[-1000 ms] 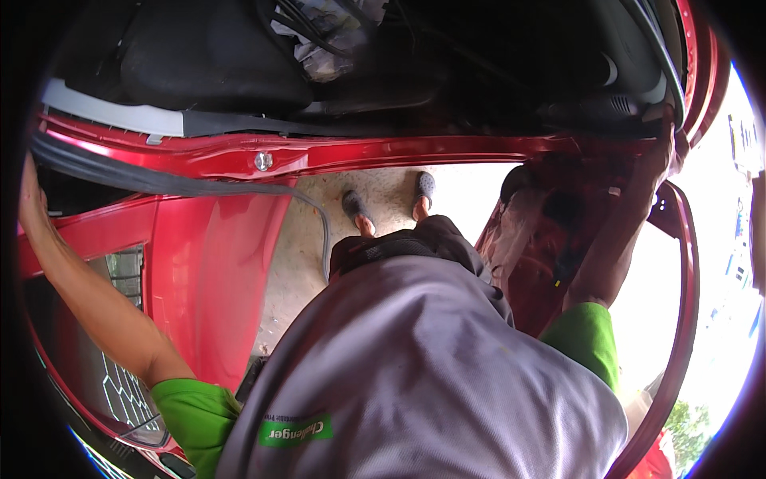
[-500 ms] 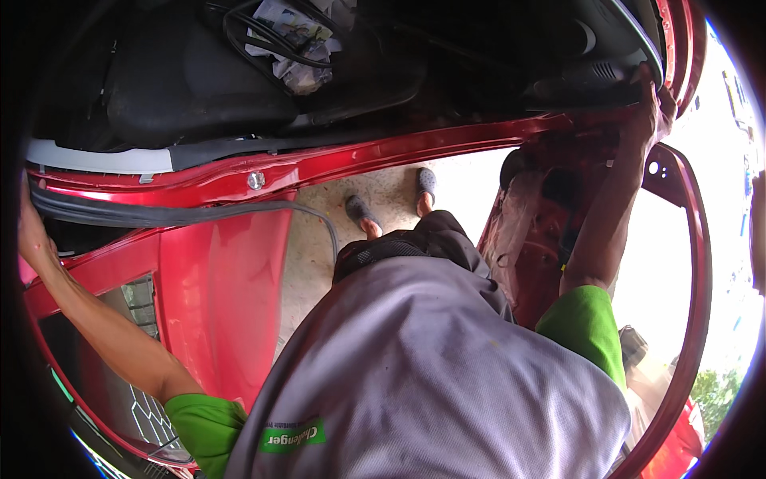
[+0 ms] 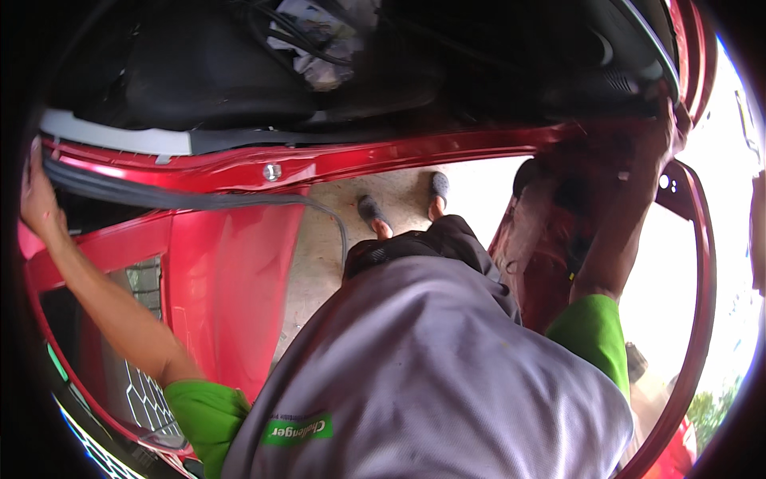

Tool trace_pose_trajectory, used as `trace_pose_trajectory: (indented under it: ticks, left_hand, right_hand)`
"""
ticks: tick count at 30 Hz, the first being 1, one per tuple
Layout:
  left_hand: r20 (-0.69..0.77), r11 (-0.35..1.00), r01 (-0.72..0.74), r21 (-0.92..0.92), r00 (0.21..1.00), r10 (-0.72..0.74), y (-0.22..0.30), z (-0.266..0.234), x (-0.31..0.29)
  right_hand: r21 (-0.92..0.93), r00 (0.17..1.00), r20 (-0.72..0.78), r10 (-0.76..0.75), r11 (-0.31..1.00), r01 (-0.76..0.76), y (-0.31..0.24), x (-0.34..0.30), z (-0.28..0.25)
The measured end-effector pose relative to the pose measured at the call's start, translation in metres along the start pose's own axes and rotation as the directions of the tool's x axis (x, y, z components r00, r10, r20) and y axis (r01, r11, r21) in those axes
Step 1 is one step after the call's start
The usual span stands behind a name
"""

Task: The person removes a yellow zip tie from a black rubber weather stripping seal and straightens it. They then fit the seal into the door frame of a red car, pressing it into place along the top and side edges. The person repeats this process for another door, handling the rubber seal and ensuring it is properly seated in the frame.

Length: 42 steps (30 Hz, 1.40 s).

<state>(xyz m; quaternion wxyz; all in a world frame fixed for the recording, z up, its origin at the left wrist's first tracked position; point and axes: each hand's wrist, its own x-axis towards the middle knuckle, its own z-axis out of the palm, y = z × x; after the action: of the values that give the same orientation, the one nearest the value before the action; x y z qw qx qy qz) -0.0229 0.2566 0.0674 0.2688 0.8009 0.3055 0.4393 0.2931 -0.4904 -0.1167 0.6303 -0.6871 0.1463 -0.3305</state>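
At the far left, my left hand (image 3: 41, 198) is raised against the red car body, its fingers pointing up beside the end of a black rubber seal strip (image 3: 183, 199). The picture's dark rim partly hides those fingers, so its grip is unclear. Several strands of the strip run right from that hand across the door opening, and one thin end hangs down. At the upper right my right hand (image 3: 666, 132), somewhat blurred, is closed round the edge of the car's front pillar (image 3: 692, 72). The red door sill (image 3: 383, 152) stretches between both hands.
Two red doors stand open: one at left (image 3: 223, 271), one at right (image 3: 705, 263). Dark seats (image 3: 215, 72) fill the cabin, with crumpled paper (image 3: 325, 68) and a black loop on them. A metal striker (image 3: 272, 172) juts from the frame beside pale trim (image 3: 120, 134).
My left hand has moved up along the car body, towards the pale trim. My right hand stays at the pillar. The whole view has shifted slightly.
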Motion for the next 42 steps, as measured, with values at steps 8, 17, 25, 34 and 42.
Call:
trace_pose_trajectory:
  ticks: [8,17,25,34,42]
  left_hand:
    - [-0.155,0.990,-0.081,0.113,0.983,0.098,0.061,0.035,-0.072]
    - [-0.362,0.994,-0.059,-0.095,0.932,0.021,0.049,0.069,-0.097]
    - [-0.572,0.984,-0.118,-0.133,0.820,0.021,0.036,0.094,-0.102]
    - [-0.442,0.967,0.138,0.214,0.897,-0.030,0.099,0.086,-0.091]
    - [-0.450,0.966,-0.068,0.249,0.875,0.177,0.087,0.093,-0.103]
  right_hand:
    - [-0.453,0.900,0.276,-0.337,0.780,0.431,0.024,0.020,-0.041]
    - [-0.303,0.912,0.359,-0.200,0.899,0.317,0.089,0.026,-0.052]
    - [0.041,0.841,0.465,-0.276,0.956,0.291,0.132,-0.029,-0.010]
    - [0.100,0.624,0.771,-0.127,0.992,0.079,0.014,-0.117,0.057]
    - [0.270,0.608,0.608,-0.511,0.853,0.447,-0.136,-0.188,0.107]
